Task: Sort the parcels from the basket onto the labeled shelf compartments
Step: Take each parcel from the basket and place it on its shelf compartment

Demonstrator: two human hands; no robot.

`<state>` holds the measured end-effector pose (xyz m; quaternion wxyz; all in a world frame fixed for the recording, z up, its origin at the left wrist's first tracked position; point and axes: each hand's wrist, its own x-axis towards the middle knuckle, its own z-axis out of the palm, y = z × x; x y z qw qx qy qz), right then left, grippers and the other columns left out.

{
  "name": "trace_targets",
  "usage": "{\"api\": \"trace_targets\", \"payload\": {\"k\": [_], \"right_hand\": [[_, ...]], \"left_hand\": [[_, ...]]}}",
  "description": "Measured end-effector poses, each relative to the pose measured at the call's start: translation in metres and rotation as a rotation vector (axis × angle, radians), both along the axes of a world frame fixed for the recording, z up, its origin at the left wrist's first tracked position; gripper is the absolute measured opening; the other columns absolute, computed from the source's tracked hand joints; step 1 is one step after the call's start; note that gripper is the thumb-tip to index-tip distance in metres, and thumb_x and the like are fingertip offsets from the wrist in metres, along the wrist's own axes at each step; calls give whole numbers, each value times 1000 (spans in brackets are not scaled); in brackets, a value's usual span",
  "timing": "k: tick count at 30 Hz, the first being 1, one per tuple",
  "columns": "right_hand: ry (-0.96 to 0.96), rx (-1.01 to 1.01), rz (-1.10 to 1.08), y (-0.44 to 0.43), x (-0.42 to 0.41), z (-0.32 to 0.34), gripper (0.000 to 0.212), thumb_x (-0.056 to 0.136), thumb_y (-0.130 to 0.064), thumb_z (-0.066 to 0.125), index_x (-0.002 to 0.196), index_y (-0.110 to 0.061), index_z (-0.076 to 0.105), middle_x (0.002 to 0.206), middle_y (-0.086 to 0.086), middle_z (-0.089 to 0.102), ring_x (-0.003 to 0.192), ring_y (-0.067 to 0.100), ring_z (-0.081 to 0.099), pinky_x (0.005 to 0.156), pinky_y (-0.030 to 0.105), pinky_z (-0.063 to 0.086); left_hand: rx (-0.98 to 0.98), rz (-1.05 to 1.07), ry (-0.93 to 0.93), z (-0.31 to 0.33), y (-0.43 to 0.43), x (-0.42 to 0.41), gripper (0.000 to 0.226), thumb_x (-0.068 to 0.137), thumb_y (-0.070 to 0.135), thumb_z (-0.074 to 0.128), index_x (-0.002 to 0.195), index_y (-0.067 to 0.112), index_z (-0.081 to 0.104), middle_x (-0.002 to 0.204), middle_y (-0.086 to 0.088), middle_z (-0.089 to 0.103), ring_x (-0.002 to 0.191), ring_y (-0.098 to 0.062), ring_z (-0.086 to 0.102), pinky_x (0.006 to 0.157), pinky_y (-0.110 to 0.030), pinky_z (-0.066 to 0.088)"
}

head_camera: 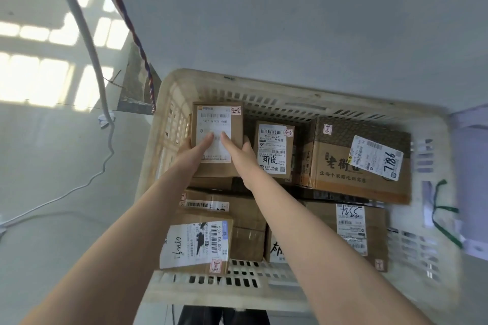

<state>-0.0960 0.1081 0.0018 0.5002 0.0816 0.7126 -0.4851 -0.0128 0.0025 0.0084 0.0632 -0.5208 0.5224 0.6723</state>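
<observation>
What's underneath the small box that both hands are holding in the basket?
Under the held box, brown cardboard of other parcels shows at its lower edge. Both hands, left and right, grip it. What lies directly beneath is covered.

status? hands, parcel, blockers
Both hands, left and right, gripping 2-2 parcel in basket. Other parcels alongside, none on top.

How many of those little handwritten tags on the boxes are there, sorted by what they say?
2-2 tags: 2, one on the held parcel
2-3 tags: 2
Unreadable tags: 2
Total: 6
</observation>
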Motion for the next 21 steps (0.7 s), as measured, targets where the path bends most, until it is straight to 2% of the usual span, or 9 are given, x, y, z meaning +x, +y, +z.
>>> {"api": "trace_targets", "payload": {"k": [2, 5, 6, 8, 10, 13, 15, 18, 21], "right_hand": [[30, -1, 6, 2, 1, 1, 93, 83, -58, 65, 154, -22, 19, 141, -1, 52, 127, 19, 51, 101, 33, 41], [51, -29, 9, 8, 0, 10, 77, 86, -51, 66, 148, -20, 32, 132, -2, 58, 114, 15, 56, 92, 29, 43], [49, -34, 4, 10, 1, 15, 77, 87, -50, 66, 148, -20, 32, 132, -2, 58, 112, 14, 56, 89, 28, 42], [43, -45, 4, 16, 1, 27, 78, 88, -49, 66, 150, -19, 30, 134, -1, 57, 110, 13, 54, 88, 27, 40], [53, -42, 4, 24, 0, 44, 74, 88, -50, 65, 147, -19, 34, 134, 0, 56, 112, 14, 54, 88, 27, 40], [73, -52, -1, 36, -1, 67, 64, 88, -49, 64, 142, -22, 41, 129, -3, 59, 117, 17, 56, 86, 25, 41], [88, -69, -8, 47, -1, 96, 56, 91, -46, 63, 139, -24, 44, 124, -6, 60, 110, 13, 57, 77, 20, 41], [91, -82, -3, 59, 0, 139, 55, 92, -46, 61, 139, -23, 45, 123, -6, 60, 101, 7, 57, 71, 18, 39], [119, -86, -28, 72, 6, 179, 54, 92, -44, 61, 138, -21, 45, 119, -6, 60, 91, 1, 55, 66, 15, 38]], "left_hand": [[-8, -6, 4, 6, 1, 2, 73, 77, 59, 69, 134, 20, 48, 111, -2, 68, 102, -23, 65, 95, -45, 52], [-25, 19, 34, 16, 8, 3, 65, 82, 52, 69, 132, 16, 48, 110, -3, 68, 100, -23, 67, 92, -42, 54], [-39, 25, 36, 21, 12, 2, 59, 84, 50, 67, 129, 15, 49, 108, -2, 68, 99, -22, 67, 88, -39, 55], [-83, 32, 44, 35, 22, 1, 42, 88, 43, 64, 119, 18, 50, 101, 2, 67, 92, -16, 67, 72, -23, 56], [-124, 37, 56, 54, 33, -1, 34, 91, 41, 62, 116, 21, 50, 96, 6, 64, 84, -9, 63, 59, -15, 51], [-147, 41, 61, 78, 44, -2, 47, 88, 47, 63, 124, 19, 49, 105, 3, 65, 87, -10, 63, 64, -19, 48], [-149, 47, 72, 100, 52, -2, 50, 88, 47, 63, 126, 18, 47, 107, 2, 65, 88, -9, 64, 66, -21, 49], [-145, 37, 87, 139, 64, 0, 59, 86, 50, 65, 129, 16, 45, 113, -1, 65, 98, -16, 65, 77, -29, 52], [-146, 47, 112, 176, 75, 5, 65, 83, 52, 66, 132, 16, 43, 114, -1, 64, 96, -15, 64, 74, -27, 51]]}}
